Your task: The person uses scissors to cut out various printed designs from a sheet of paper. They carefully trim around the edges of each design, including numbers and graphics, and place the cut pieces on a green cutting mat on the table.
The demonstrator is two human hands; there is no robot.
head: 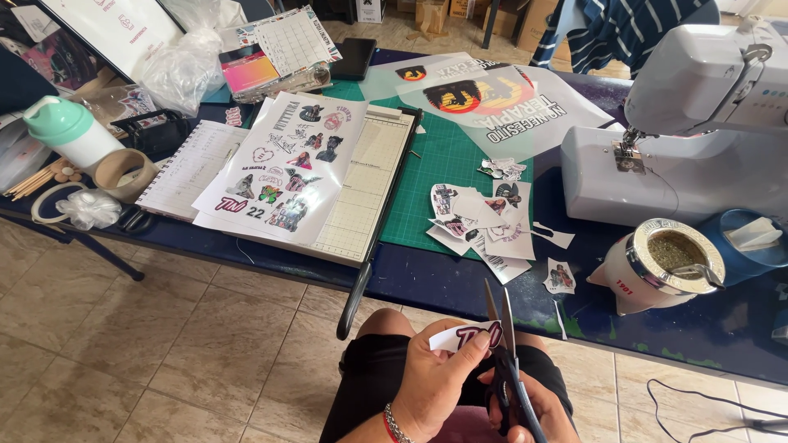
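Seated person cutting a sticker below the near edge of the counter point(427, 283). The left hand point(435, 377) is pinching a small white sticker cutout point(465, 335) with dark red lettering; the right hand point(533, 410) is gripping the handles of black scissors point(502, 344), whose blades are pointing up beside the cutout. Just beyond the blades, the black handle of a paper trimmer point(365, 279) is overhanging the counter edge, and a pile of cut stickers point(480, 221) is lying on a green cutting mat point(443, 156). A printed sticker sheet point(287, 164) is resting across the trimmer bed. To the right, a white sewing machine point(689, 123) and a white gourd cup point(661, 267) are standing near the edge. Tiled floor point(164, 344) is lying open to the left of the person's lap.
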